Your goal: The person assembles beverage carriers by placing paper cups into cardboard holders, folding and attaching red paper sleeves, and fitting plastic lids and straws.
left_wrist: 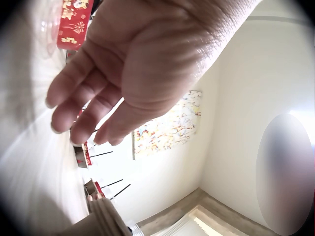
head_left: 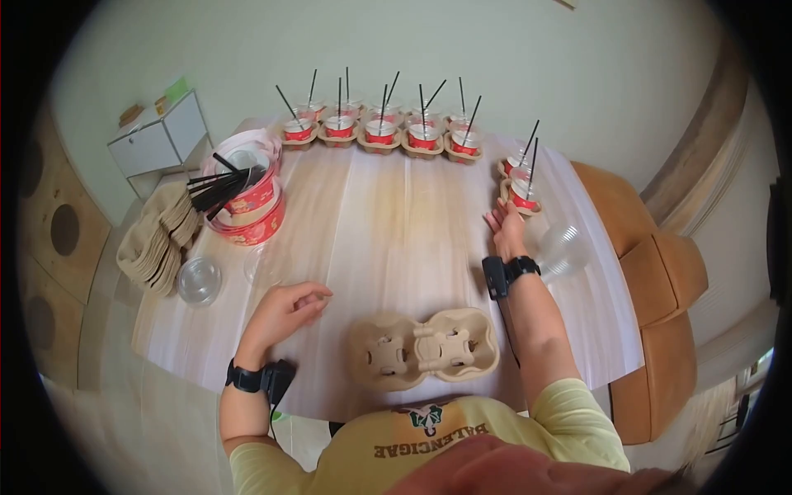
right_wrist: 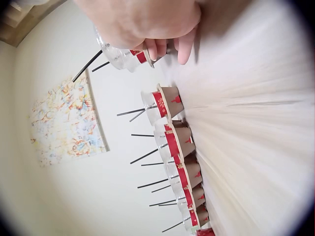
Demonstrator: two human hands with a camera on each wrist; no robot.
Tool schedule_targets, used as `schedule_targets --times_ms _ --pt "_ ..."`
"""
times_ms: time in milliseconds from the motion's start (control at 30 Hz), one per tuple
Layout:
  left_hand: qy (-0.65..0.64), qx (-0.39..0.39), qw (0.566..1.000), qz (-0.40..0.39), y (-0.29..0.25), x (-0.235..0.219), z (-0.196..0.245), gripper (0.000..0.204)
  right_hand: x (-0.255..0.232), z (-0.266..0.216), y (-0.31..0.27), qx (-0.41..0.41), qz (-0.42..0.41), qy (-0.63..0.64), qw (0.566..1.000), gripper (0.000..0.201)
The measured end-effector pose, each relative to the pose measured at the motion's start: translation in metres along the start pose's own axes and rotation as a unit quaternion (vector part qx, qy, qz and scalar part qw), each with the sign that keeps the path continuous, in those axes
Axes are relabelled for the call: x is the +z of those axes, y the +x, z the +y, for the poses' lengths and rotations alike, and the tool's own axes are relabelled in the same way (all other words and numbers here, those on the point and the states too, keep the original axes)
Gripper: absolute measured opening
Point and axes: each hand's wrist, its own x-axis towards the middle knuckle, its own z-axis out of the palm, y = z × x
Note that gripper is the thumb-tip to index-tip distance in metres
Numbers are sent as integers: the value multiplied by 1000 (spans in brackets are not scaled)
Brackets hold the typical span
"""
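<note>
On the right of the table stands a moulded-pulp cup carrier (head_left: 534, 211) with two clear cups, red bands round them and black straws (head_left: 532, 165) in them. My right hand (head_left: 507, 228) is at its near end, fingers extended. The right wrist view shows fingertips (right_wrist: 154, 53) right at the carrier's edge, with one finger held apart. Over the table's left part, my left hand (head_left: 289, 312) hangs relaxed with nothing in it, its fingers loosely bent. Near my body lies a carrier without cups (head_left: 421, 350), its two hollows facing up.
Filled carriers (head_left: 379, 142) line the table's far edge. At left are red buckets (head_left: 247, 223) with black straws (head_left: 219, 191) on top, stacked carriers (head_left: 153, 247) and a clear lid (head_left: 199, 281). Stacked clear cups (head_left: 564, 252) lie beside my right forearm. Orange-brown chairs (head_left: 660, 272) border the right side.
</note>
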Motion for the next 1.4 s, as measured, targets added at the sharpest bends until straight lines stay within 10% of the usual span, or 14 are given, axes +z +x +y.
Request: schedule_targets --times_ms 967,1400 --pt "1 -90 996 3 5 0 -18 17 78 6 146 73 -34 28 996 23" --pt "78 -2 997 -14 0 -7 -18 19 52 10 140 122 -124 -12 985 36"
